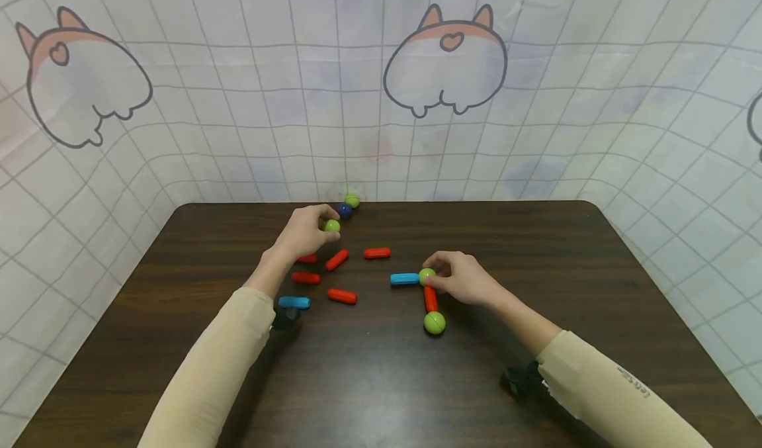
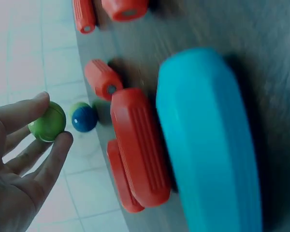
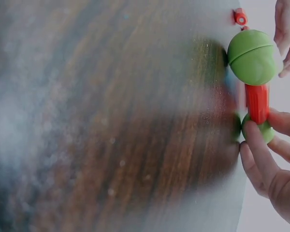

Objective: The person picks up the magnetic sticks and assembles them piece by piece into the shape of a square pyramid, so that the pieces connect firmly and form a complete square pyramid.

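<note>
My left hand [image 1: 303,231] pinches a green ball [image 2: 49,122] between thumb and fingers at the left back of the table. Just beyond it sit a dark blue ball [image 1: 344,210] and another green ball [image 1: 352,200]. With thumb and fingers, my right hand [image 1: 465,278] grips the green corner ball [image 1: 426,276] of a joined piece. From that ball a blue rod [image 1: 405,279] extends left, and a red rod [image 1: 430,299] runs toward me to a further green ball [image 1: 434,323]. In the right wrist view this red rod [image 3: 257,102] stands between its two balls.
Loose red rods [image 1: 342,296] lie scattered near the left arm, several in all, with one blue rod [image 1: 294,302] beside the left wrist. The dark wooden table [image 1: 381,395] ends at a white gridded curtain [image 1: 381,104] behind and at the sides.
</note>
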Motion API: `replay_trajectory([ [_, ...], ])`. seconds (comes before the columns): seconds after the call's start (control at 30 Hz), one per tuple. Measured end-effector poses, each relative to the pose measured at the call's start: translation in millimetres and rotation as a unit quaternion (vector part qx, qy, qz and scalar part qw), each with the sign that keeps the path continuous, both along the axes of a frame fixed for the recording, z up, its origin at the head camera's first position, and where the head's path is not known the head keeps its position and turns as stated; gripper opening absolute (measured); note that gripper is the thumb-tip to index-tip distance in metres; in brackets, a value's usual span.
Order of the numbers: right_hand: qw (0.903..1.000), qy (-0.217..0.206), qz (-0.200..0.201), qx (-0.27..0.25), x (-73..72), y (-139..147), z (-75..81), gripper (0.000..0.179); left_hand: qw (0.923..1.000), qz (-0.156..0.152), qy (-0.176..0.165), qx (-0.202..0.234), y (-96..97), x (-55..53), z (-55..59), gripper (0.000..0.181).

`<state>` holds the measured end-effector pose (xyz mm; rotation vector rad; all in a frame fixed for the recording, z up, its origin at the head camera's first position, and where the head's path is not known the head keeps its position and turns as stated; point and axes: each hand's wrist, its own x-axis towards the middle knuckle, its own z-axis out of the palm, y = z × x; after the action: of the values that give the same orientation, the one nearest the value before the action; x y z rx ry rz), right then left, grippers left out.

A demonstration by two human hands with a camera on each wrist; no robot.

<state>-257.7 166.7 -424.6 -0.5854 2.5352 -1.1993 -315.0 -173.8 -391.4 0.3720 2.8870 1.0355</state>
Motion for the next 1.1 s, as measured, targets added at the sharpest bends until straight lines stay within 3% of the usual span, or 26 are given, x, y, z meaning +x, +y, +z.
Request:
replay_trajectory([
  [0.2,0.9996,-0.018,-0.007,-0.020,0.4,-2,-3.4,0.028,0.9998,-0.019,0.007,0.002,7.2,11.7,-2.0,0.034],
  [0.67,0.9999,0.003,-0.014,-0.007,0.6,-4,-2.9,0.026,0.9962,-0.087,0.004,0.011,35.7,32.3,-5.2,0.036],
  [1.1,0.9987,0.034,-0.029,0.024,2.7,-4,-1.8,0.026,0.9930,-0.113,0.011,-0.033,55.9,47.3,-12.8,0.032],
])
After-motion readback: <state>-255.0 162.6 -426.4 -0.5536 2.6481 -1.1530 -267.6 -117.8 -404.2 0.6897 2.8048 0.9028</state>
